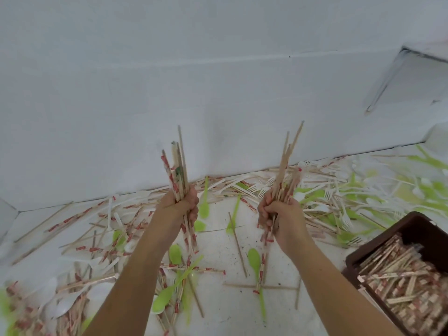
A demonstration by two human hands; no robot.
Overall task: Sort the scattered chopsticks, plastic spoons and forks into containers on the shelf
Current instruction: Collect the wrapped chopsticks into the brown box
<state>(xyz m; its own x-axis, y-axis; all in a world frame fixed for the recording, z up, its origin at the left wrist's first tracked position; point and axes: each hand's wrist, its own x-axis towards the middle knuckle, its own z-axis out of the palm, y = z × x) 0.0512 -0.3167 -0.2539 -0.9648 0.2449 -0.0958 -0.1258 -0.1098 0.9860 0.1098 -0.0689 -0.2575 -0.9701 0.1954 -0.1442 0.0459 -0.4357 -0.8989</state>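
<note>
**Holding two bundles of chopsticks above the scatter**

A white wall [169, 81] fills the far half of the view and meets a white surface [223, 253] below it. That surface is strewn from left to right with loose cutlery. There are chopsticks in red-and-white paper sleeves, bare wooden chopsticks, green spoons [254, 259], white spoons [65, 304] and white forks [264, 185]. The heap is thickest along the wall and at the far right.

At the near right stands a dark brown box [412, 224], cut off by the frame edge. It is packed with sleeved chopsticks [400, 282] lying in rough layers; nothing else can be made out inside it.

Both bare forearms reach up from the near edge. The left hand [179, 204] has its fingers curled tight round a bundle of mostly sleeved chopsticks [178, 170], held upright, with ends sticking out above and below the fist. The right hand [278, 214], a little apart from the left, has its fingers clamped round a second bundle [286, 166] of mostly bare wooden sticks, fanned slightly and leaning right.
</note>
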